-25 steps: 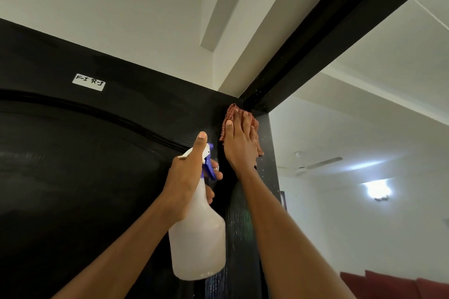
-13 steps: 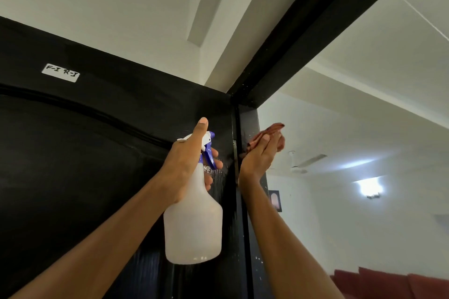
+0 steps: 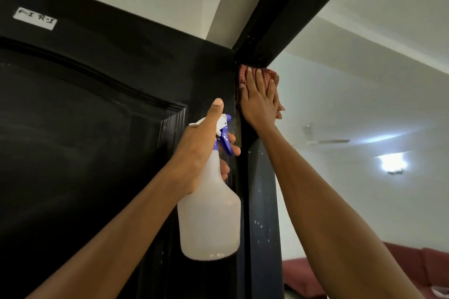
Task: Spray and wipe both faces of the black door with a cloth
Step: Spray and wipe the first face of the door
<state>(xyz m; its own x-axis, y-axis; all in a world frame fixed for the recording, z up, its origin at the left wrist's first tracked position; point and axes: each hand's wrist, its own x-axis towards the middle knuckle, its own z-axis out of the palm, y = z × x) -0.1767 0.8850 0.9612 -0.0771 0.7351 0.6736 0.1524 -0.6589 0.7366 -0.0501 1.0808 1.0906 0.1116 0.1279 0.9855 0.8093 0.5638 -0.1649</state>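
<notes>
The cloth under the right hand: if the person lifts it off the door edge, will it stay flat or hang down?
The cloth will probably hang down limp: it already bunches around the flat right hand, and one corner droops below the palm. It looks thin and light, so it may slip off the black door once pressure stops.

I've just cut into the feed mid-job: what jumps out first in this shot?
The big black door fills the left half, with a small white label near its top left. At centre, the left hand grips a white spray bottle with a blue trigger. Just right of it, the right hand presses a reddish cloth flat against the top of the door's edge, under the black frame.
</notes>
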